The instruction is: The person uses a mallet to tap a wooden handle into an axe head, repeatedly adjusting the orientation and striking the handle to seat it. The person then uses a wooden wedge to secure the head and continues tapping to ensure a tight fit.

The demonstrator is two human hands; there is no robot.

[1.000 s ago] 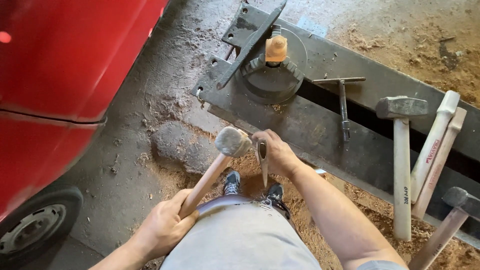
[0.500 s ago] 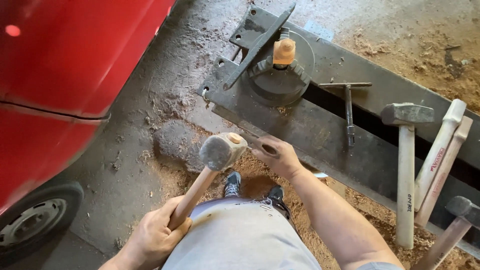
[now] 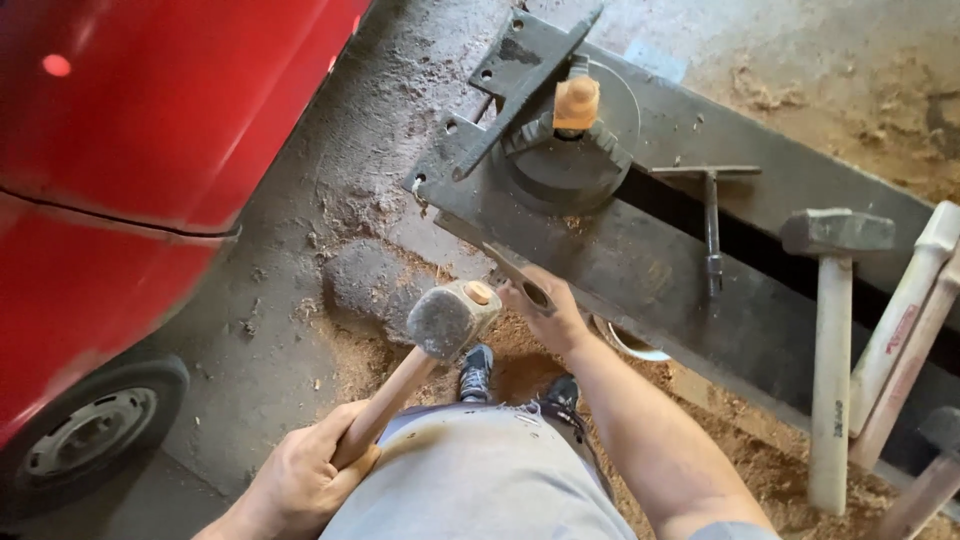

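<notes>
Hammer (image 3: 445, 320) in the left hand (image 3: 305, 475): a wooden-handled mallet with a heavy grey head, raised in the lower middle of the frame. The fingers wrap fully around the low end of its pale handle, near the bottom edge, and the head hangs just left of the right hand (image 3: 545, 310).

That right hand sits at the centre of the frame, its fingers curled around a slim dark metal tool (image 3: 520, 282) that slants up toward the near edge of a long dark steel bench (image 3: 680, 290). Exactly where the tool's tip meets the bench cannot be made out.

On the bench, toward the upper middle, stands a round dark chuck (image 3: 570, 150) with an orange-brown knob (image 3: 577, 100) on top, and a flat steel bar (image 3: 525, 75) with holes lies across it. Right of the chuck lies a T-handled key (image 3: 710, 210).

At the right of the frame a sledgehammer (image 3: 832, 300) leans head-up against the bench, with two pale wooden handles (image 3: 910, 320) beside it and another hammer (image 3: 935, 470) in the lower right corner.

Red vehicle bodywork (image 3: 140, 150) fills the upper left, with a wheel (image 3: 85, 435) below it. Sawdust (image 3: 760, 470) covers the ground around the person's dark shoes (image 3: 478, 372), and grey trousers (image 3: 470, 480) fill the bottom centre.
</notes>
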